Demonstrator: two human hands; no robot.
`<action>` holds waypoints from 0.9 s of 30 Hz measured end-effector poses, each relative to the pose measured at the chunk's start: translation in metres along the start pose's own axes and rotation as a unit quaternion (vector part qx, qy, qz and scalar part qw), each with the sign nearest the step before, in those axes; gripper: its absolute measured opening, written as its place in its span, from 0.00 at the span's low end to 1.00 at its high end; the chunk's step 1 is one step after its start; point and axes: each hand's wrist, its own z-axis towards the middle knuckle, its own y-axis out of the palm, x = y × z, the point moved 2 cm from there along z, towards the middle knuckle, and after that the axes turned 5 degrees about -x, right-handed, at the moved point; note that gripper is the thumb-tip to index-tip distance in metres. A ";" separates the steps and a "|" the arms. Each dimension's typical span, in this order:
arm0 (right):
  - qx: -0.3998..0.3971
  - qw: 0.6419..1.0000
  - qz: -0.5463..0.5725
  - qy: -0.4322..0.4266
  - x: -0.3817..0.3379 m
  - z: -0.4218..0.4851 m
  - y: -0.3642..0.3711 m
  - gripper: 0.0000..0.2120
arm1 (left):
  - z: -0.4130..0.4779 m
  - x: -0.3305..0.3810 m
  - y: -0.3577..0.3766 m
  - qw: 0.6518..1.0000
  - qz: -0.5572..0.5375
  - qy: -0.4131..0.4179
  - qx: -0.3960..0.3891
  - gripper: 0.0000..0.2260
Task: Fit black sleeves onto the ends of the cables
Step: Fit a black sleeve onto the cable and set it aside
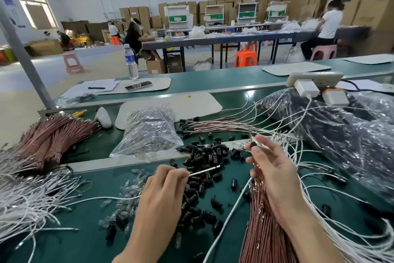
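My left hand (162, 194) pinches a white cable (204, 170) near its end, the tip pointing right over a heap of black sleeves (204, 156) on the green bench. My right hand (270, 169) is raised to the right of it. Its fingertips pinch a black sleeve (253, 144) at a cable end, and its lower fingers curl round a bundle of copper-coloured cables (262, 226) that runs toward me. A row of cables with sleeves fitted (213, 126) lies behind the heap.
A clear bag of small metal parts (149, 134) lies behind the heap. Bundled copper cables (53, 134) and loose white cables (27, 198) fill the left. Large plastic bags (341, 134) and a power strip (313, 79) crowd the right. Clear small parts (123, 203) lie near my left wrist.
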 end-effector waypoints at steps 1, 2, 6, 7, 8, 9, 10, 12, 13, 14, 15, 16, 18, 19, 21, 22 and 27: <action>-0.004 0.996 -0.080 -0.036 -0.002 -0.003 0.003 0.12 | -0.005 -0.002 -0.002 1.000 -0.006 0.003 0.010 0.05; -0.015 0.986 -0.148 -0.073 -0.004 -0.007 0.008 0.12 | -0.008 -0.003 -0.004 1.000 -0.013 0.001 0.019 0.06; -0.073 0.922 -0.326 -0.197 -0.003 -0.021 0.027 0.10 | -0.012 -0.005 -0.007 0.998 -0.033 -0.020 0.051 0.07; -0.084 0.902 -0.362 -0.219 -0.002 -0.023 0.030 0.11 | -0.013 -0.006 -0.006 0.998 -0.031 -0.021 0.052 0.07; -0.094 0.887 -0.390 -0.230 0.000 -0.024 0.032 0.12 | -0.013 -0.006 -0.006 0.998 -0.027 -0.023 0.051 0.07; -0.102 0.877 -0.408 -0.233 0.002 -0.025 0.033 0.13 | -0.013 -0.006 -0.005 0.998 -0.024 -0.026 0.049 0.07; -0.104 0.872 -0.418 -0.231 0.003 -0.025 0.034 0.13 | -0.012 -0.007 -0.005 0.998 -0.021 -0.029 0.047 0.07; -0.103 0.870 -0.425 -0.229 0.006 -0.025 0.034 0.13 | -0.012 -0.008 -0.005 0.998 -0.012 -0.032 0.047 0.07; -0.101 0.869 -0.427 -0.229 0.008 -0.026 0.034 0.14 | -0.011 -0.008 -0.004 0.998 -0.007 -0.032 0.050 0.07; -0.099 0.868 -0.429 -0.229 0.009 -0.026 0.035 0.15 | -0.011 -0.009 -0.004 0.998 -0.001 -0.030 0.052 0.08; -0.098 0.869 -0.429 -0.228 0.010 -0.026 0.035 0.17 | -0.011 -0.009 -0.004 0.998 0.005 -0.029 0.054 0.08; -0.100 0.870 -0.427 -0.226 0.011 -0.026 0.035 0.18 | -0.011 -0.009 -0.003 0.998 0.012 -0.028 0.056 0.08; -0.109 0.876 -0.418 -0.217 0.013 -0.025 0.035 0.21 | -0.010 -0.009 -0.003 0.998 0.022 -0.026 0.060 0.09; -0.116 0.879 -0.413 -0.210 0.014 -0.025 0.035 0.23 | -0.010 -0.009 -0.004 0.997 0.026 -0.026 0.063 0.09; -0.130 0.881 -0.410 -0.200 0.015 -0.025 0.036 0.25 | -0.010 -0.008 -0.003 0.997 0.033 -0.024 0.067 0.07; -0.135 0.880 -0.411 -0.198 0.015 -0.026 0.036 0.26 | -0.010 -0.008 -0.003 0.997 0.036 -0.020 0.067 0.06; -0.132 0.872 -0.426 -0.203 0.013 -0.027 0.037 0.21 | -0.011 -0.009 -0.003 0.997 0.042 -0.011 0.067 0.07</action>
